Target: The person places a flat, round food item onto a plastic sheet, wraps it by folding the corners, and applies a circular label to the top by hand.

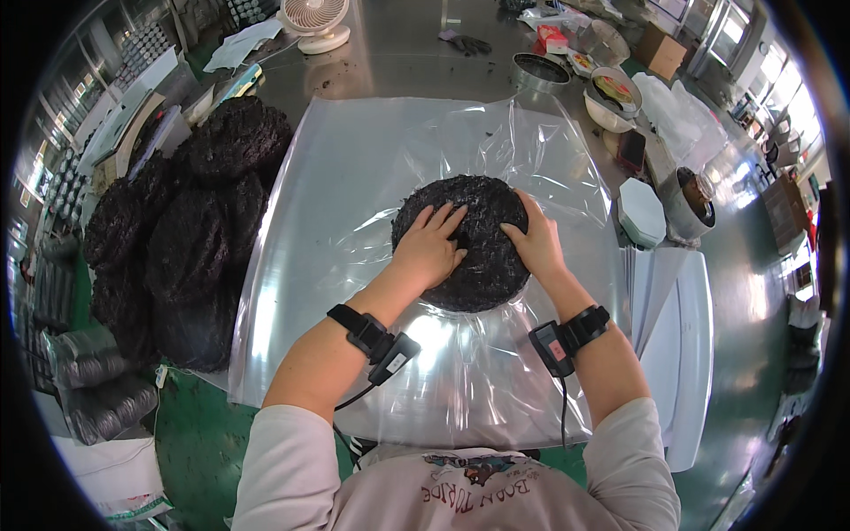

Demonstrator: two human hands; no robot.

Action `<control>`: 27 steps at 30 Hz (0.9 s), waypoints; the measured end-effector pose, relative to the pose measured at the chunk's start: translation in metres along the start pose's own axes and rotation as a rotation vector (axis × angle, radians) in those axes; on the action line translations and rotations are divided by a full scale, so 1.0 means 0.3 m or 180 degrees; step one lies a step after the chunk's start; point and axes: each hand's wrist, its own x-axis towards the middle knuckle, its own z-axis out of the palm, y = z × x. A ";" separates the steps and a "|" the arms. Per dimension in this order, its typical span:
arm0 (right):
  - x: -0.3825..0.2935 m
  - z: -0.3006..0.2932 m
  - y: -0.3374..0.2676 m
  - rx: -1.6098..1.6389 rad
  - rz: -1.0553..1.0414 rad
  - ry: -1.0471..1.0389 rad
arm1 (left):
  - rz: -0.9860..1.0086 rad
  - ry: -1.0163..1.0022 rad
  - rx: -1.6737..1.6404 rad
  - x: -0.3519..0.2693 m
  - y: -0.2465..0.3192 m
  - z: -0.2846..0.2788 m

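Note:
A round black cake of fibrous material [481, 265], which looks like dried seaweed, lies on clear plastic film [358, 139] in the middle of the metal table. My left hand [428, 249] rests palm down on its upper left face, fingers spread. At the cake's right edge, my right hand [539, 242] grips the rim, thumb on top and fingers around the side. Creases in the film radiate out from the cake. Its underside is hidden.
More black cakes [189, 242] are heaped at the left. A white fan [315, 20] and a dark glove [468, 44] lie beyond the film. At right are a metal ring [541, 70], a phone [631, 150], octagonal paper sheets [641, 211] and white sheets [671, 345].

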 end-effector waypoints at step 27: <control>-0.020 0.066 0.017 -0.2477 -0.1696 -0.1162 | -0.0255 -0.1712 0.0111 0.049 0.046 0.004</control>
